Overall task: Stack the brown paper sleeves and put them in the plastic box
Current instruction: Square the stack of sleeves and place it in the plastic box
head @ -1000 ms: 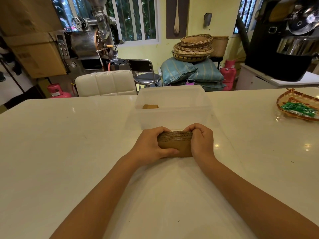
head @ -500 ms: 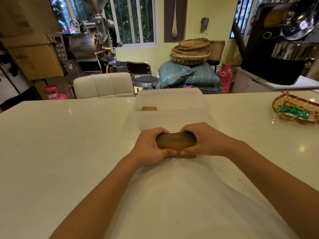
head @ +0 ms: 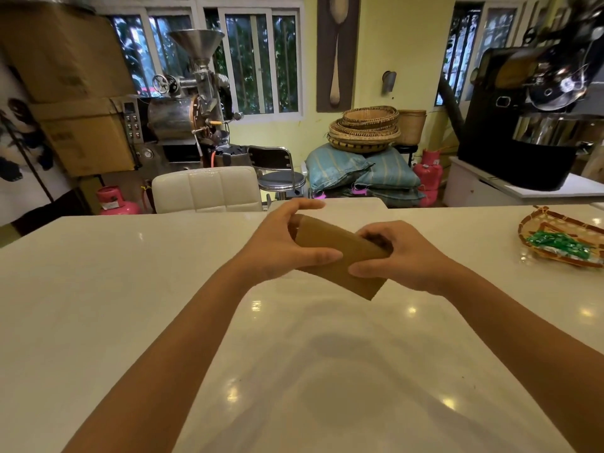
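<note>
Sleeves [head: 340,256] are sitting stacked, lifted off the table [head: 98,305]; I'm clasping them with my left hand [head: 281,248] and right hand [head: 402,256], boxing looks left, the box [head: 356,204] mostly hidden behind.

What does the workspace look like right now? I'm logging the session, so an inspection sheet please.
Surface: glossy white table, bare near the person.
Job's things: stack of brown paper sleeves held tilted above the table; translucent plastic box behind it, mostly hidden.
Clutter: woven tray with green packets at the right edge.
Grippers: left hand and right hand both grip the stack.
Cables: nothing seen.
Surroundings: white padded chair, metal coffee roaster, stacked woven baskets, pink gas cylinders.
</note>
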